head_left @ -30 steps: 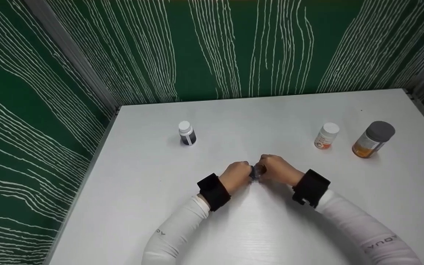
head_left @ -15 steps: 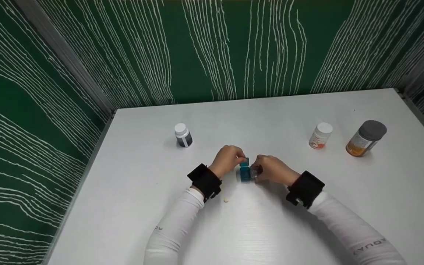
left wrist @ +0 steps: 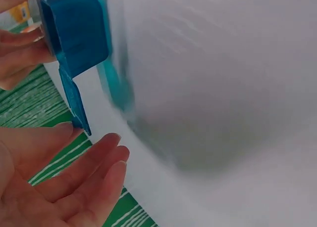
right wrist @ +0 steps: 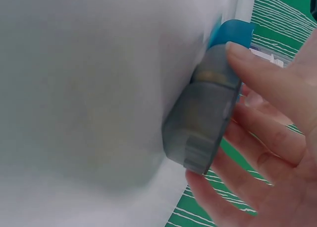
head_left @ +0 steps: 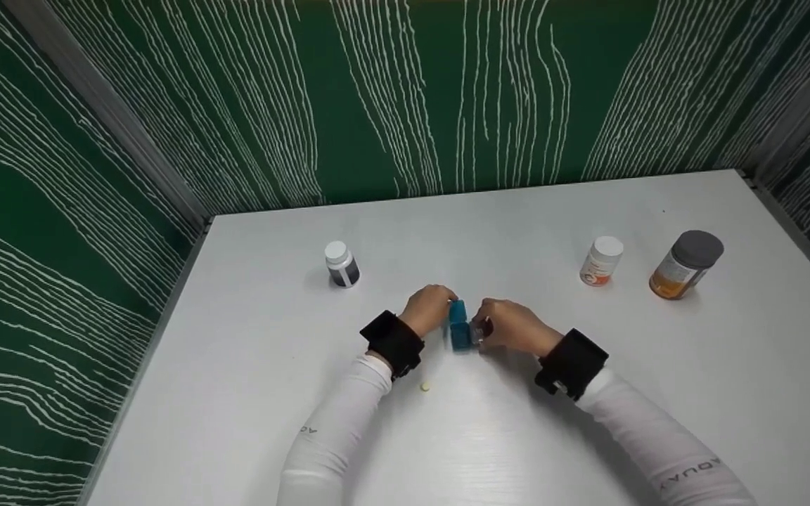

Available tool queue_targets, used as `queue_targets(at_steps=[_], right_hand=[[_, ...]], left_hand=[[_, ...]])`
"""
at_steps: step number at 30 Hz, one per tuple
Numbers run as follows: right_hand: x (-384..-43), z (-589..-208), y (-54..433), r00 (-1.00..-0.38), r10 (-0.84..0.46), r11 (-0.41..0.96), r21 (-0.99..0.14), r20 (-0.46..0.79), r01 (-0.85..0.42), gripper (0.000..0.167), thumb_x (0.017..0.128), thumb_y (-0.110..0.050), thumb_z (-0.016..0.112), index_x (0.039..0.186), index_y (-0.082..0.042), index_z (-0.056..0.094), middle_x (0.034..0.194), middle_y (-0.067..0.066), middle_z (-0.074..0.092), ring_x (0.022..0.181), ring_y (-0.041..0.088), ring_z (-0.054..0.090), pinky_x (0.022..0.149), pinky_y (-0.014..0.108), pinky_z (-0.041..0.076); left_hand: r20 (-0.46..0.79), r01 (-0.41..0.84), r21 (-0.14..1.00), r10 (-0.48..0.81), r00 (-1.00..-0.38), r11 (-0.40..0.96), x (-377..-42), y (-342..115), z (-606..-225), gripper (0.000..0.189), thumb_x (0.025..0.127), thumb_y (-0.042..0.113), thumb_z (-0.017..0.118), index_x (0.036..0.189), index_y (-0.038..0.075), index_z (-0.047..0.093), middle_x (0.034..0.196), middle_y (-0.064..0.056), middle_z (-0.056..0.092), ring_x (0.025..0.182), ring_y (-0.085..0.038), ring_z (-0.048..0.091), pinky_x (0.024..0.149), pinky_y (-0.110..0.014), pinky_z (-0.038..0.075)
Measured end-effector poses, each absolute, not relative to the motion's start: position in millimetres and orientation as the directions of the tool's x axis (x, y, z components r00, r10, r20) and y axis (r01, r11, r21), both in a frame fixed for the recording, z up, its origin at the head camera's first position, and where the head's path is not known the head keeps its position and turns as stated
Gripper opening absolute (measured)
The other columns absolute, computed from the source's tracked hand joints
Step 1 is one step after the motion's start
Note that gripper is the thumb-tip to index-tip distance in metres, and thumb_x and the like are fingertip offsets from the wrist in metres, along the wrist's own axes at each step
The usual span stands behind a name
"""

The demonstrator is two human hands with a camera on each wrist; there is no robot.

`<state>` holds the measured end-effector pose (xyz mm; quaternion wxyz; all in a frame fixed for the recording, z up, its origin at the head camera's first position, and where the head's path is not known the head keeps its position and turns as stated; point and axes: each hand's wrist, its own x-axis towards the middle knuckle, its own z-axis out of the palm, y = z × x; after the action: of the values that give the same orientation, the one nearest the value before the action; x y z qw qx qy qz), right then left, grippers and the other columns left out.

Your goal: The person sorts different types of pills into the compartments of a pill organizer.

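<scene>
A small pill box with a blue compartment (head_left: 460,336) and see-through grey compartments (right wrist: 203,113) is at the table's middle. Its blue lid (left wrist: 74,99) stands open on its hinge, and the blue compartment gapes in the left wrist view. My left hand (head_left: 428,309) touches the lid's edge with the thumb; the other fingers (left wrist: 106,160) are extended, apart from it. From the right, my right hand (head_left: 517,327) grips the grey part between thumb and fingers. In the right wrist view something yellowish shows dimly through the grey wall. A pale yellow tablet (head_left: 425,386) lies on the table nearer me.
A white-capped bottle with a dark label (head_left: 342,264) stands at the back left. Toward the right are a white bottle with an orange label (head_left: 601,261) and a larger grey-lidded amber jar (head_left: 686,264). Green walls with white lines border the white table (head_left: 236,365).
My left hand has drawn back from the box, and the blue lid has swung open away from me. The tablet has come into view. My right hand keeps its grip.
</scene>
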<state>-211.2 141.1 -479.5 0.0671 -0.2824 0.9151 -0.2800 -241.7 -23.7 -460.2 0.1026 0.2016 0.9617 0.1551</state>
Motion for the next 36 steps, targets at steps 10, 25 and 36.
queue_targets(at_steps=[10, 25, 36], right_hand=[[-209.0, -476.0, 138.9, -0.85, -0.527, 0.716, -0.532, 0.013, -0.452, 0.035, 0.057, -0.005, 0.079, 0.09, -0.001, 0.068, 0.082, 0.004, 0.059, 0.073, 0.018, 0.055, 0.065, 0.033, 0.047], [-198.3, -474.8, 171.9, -0.86, -0.49, 0.739, -0.456, 0.144, -0.497, 0.059, 0.067, -0.019, 0.076, 0.115, 0.008, 0.053, 0.106, 0.022, 0.055, 0.093, 0.035, 0.055, 0.078, 0.045, 0.045], [-171.5, -466.3, 218.1, -0.895, -0.388, 0.772, -0.453, 0.219, -0.446, 0.047, 0.071, -0.007, 0.072, 0.113, 0.006, 0.055, 0.104, 0.019, 0.056, 0.095, 0.035, 0.055, 0.076, 0.045, 0.045]], left_hand=[[0.024, 0.363, 0.405, 0.387, -0.922, 0.84, -247.4, -51.5, -452.2, 0.026, 0.092, 0.01, 0.047, 0.113, 0.004, 0.06, 0.099, -0.012, 0.06, 0.092, -0.02, 0.057, 0.077, -0.027, 0.046], [0.369, 0.007, 0.573, -0.25, -0.895, 0.82, -273.9, -148.9, -454.0, 0.03, 0.074, 0.016, 0.07, 0.089, -0.004, 0.054, 0.087, -0.017, 0.053, 0.084, -0.032, 0.054, 0.072, -0.039, 0.044], [0.132, -0.094, 0.791, -0.319, -0.938, 0.605, -324.8, -178.3, -520.2, 0.078, 0.07, 0.031, 0.073, 0.125, -0.005, 0.031, 0.115, -0.024, 0.048, 0.106, -0.034, 0.049, 0.088, -0.038, 0.038]])
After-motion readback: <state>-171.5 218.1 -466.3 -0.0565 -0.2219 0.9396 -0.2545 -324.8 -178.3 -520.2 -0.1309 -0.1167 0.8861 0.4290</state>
